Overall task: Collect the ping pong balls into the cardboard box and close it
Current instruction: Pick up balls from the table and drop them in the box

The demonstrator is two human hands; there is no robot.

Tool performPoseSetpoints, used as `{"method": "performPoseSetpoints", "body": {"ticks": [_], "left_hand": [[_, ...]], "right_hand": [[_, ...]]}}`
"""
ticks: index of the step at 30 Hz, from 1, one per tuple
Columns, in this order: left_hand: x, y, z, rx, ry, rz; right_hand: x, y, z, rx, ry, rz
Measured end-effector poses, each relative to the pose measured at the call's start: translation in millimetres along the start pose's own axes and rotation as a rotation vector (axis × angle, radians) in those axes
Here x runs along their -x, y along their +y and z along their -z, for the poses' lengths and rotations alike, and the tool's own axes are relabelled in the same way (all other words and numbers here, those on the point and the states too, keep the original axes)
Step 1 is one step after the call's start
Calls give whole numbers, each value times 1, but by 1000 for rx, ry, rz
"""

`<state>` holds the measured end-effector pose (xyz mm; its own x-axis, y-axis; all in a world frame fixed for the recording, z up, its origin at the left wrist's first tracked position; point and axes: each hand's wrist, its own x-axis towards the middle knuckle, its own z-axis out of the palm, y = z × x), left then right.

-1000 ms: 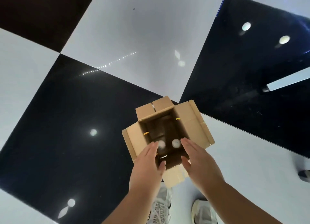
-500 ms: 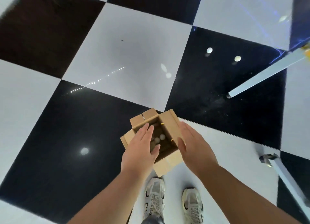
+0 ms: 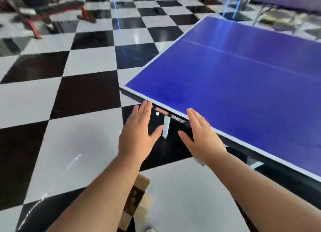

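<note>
Cardboard box (image 3: 137,199) down at the bottom of the view, on the checkered floor (image 3: 83,99), mostly hidden behind the left forearm (image 3: 104,188); flaps up, mouth open, not yet closed. Two or three pale ping pong balls (image 3: 134,196) visible inside, against the dark interior. Likely very light even with the load: thin corrugated board, stiff along the walls, weak at the flap creases. Best taken with palms flat on two opposite walls, low down, not by the flaps, which would probably bend or tear. For closing, short flaps folded in first, long ones over them, pressed at the middle.

One more ping pong ball (image 3: 157,113) lying farther out, on a black tile under the near edge of the table tennis table (image 3: 243,85), just beside its pale leg (image 3: 166,126). Almost weightless, hard-shelled, smooth, apt to roll or bounce off at a touch on the glossy tile; easily dented under a heavy squeeze. Best cupped from above or pinched lightly between thumb and two fingers, with the approach coming from the open side so the table leg blocks any roll.

Left hand (image 3: 138,136) held out flat, fingers together, thumb out, empty. Right hand (image 3: 202,138) the same, flat and empty, near the table's edge. Both well above and beyond the box, touching nothing, the loose ball between them in the view.

Blurred red-framed furniture (image 3: 40,11) far off at upper left.
</note>
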<state>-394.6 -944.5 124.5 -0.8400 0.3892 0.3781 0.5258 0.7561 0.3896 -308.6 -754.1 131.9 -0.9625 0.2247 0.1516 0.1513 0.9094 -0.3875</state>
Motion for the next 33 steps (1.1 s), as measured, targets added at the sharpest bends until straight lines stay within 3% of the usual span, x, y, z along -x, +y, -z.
{"method": "performPoseSetpoints", "body": {"ticks": [5,9,20,26,33], "left_hand": [[-5,136,23,-5,-48,-289],[38,246,23,-11,-59,-451],[180,508,20,197,-120,-593],[196,591,6,200,-152,-635],[163,672,-42,179,-160,-682]], "right_hand": [[79,59,141,155,152,-100],[185,117,226,233,256,-235],[450,233,373,310,320,-607],[512,285,408,291,353,-703],[509,363,450,298,346,-738]]}}
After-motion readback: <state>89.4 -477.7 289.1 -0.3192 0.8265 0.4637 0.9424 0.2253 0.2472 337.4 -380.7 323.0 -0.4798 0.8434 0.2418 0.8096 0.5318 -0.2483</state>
